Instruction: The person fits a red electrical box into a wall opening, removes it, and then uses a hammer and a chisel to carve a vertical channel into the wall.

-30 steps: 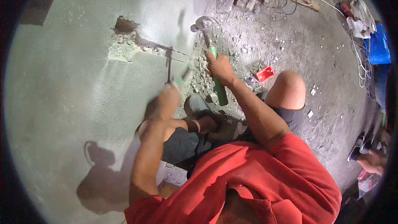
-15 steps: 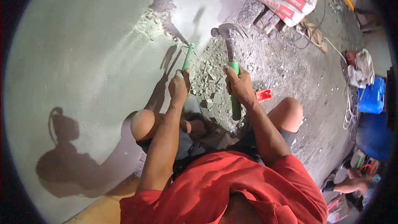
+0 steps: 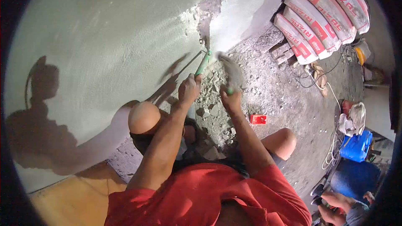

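My left hand is closed round a green-handled chisel, whose far end overlaps the foot of the chipped strip in the wall. Bare rough material shows in that strip, with broken plaster along its left side. To the right, my right hand grips a claw hammer by its green handle. The hammer's head is smeared by motion and tilts toward the chisel's upper end, with a gap between them. Broken rubble lies on the floor beneath both hands.
Stacked cement bags stand at the upper right. A small red box lies right of my right forearm. Farther right are cables, a blue jerrycan and another person's legs. A yellowish board is at lower left.
The view has turned, shifting the wall patch and bags rightward. The hammer has swung from upright toward the chisel and now blurs. Both hands keep their tools.
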`<state>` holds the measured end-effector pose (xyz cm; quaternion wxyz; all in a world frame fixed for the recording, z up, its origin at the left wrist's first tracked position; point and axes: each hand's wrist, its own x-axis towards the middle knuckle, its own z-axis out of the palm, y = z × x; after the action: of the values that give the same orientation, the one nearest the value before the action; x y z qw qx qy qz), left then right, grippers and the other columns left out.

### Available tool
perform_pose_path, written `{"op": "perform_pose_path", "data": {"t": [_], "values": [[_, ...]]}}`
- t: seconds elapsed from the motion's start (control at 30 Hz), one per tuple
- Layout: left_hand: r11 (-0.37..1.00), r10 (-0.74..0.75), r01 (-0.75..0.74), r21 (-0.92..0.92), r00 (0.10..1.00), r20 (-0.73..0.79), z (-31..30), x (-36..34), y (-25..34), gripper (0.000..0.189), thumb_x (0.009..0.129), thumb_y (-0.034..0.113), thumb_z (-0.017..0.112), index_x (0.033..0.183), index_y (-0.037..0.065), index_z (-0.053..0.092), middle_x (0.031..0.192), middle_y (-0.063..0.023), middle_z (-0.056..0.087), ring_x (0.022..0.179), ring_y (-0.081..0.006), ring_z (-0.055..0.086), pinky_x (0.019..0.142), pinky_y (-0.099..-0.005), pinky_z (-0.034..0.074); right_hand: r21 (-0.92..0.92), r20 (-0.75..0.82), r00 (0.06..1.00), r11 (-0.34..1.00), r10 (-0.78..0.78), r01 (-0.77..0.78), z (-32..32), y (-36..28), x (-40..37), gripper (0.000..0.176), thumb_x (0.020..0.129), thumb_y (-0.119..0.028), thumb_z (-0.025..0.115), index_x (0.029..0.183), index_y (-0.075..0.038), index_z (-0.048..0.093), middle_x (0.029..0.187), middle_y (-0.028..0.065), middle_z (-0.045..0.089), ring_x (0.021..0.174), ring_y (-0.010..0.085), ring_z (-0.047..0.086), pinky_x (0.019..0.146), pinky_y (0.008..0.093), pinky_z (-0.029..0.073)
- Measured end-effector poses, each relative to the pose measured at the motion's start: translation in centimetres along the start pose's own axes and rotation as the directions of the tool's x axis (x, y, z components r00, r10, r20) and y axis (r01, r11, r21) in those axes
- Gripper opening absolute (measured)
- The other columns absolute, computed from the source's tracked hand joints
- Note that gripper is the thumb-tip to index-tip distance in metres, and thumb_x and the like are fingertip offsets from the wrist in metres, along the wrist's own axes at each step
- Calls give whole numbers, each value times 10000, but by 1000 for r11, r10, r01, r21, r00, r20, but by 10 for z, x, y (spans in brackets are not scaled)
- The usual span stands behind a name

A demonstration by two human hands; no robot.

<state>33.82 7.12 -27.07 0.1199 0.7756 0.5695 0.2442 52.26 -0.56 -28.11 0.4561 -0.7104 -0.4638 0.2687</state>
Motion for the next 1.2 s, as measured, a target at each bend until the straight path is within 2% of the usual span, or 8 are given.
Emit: {"op": "perform_pose_path", "data": {"t": [0.23,0.43,0.5,0.57,0.63,0.7,0.8,1.2], "values": [[956,-219,251,-153,956,196,-1,9,3,381,971,394,506,951,24,597,735,-268,637,718,-459,640,624,-511,517,130,115,984,980,138,-153,-64,-110,11,276,852,-249,716,871,14,633,730,95,668,640,169,613,617,323,498],[935,267,-260,243,964,4,8,3,15,310,970,334,517,928,34,581,690,-230,608,682,-396,644,576,-475,506,558,-215,924,737,-315,381,-76,-140,-6,126,891,-132,666,862,-31,596,787,32,594,747,120,529,683,280,445],[903,-282,313,-295,949,141,9,8,30,328,968,351,527,956,28,586,645,-160,586,646,-352,643,539,-429,491,463,-160,971,855,-179,234,-83,-140,-12,129,877,-114,671,818,-30,593,772,25,592,732,117,537,652,279,444],[992,41,-41,-120,999,-4,12,11,30,389,963,397,534,908,14,578,660,-143,606,623,-337,638,533,-440,477,399,-129,990,910,-61,108,-84,-139,-11,112,896,-93,642,861,-36,553,725,52,591,633,109,561,542,271,452],[423,-497,717,-554,695,520,-30,37,70,457,953,446,537,871,-2,577,688,-178,625,637,-354,642,580,-479,481,286,-43,998,958,43,-29,-86,-124,-3,75,860,-72,630,819,-18,600,692,21,589,575,93,542,551,256,459],[234,-470,805,-545,585,661,-46,35,74,502,943,476,534,936,-21,609,755,-207,654,708,-377,657,665,-492,488,390,-21,989,912,145,-125,-79,-107,-1,67,852,-67,610,845,-3,593,695,38,597,553,102,540,548,259,467],[785,-434,504,-361,862,261,-11,17,46,466,970,442,482,900,-7,584,789,-259,660,784,-466,651,684,-500,502,465,-25,986,875,163,-132,-70,-100,-5,107,836,-90,652,892,-20,595,659,8,588,570,89,548,524,254,450],[810,-329,355,-466,934,141,4,0,32,428,978,397,502,889,-14,581,746,-263,639,724,-462,631,595,-502,465,180,-143,955,942,-261,285,-45,-99,0,164,862,-137,677,900,-10,580,745,65,597,643,169,596,620,321,505]]}}
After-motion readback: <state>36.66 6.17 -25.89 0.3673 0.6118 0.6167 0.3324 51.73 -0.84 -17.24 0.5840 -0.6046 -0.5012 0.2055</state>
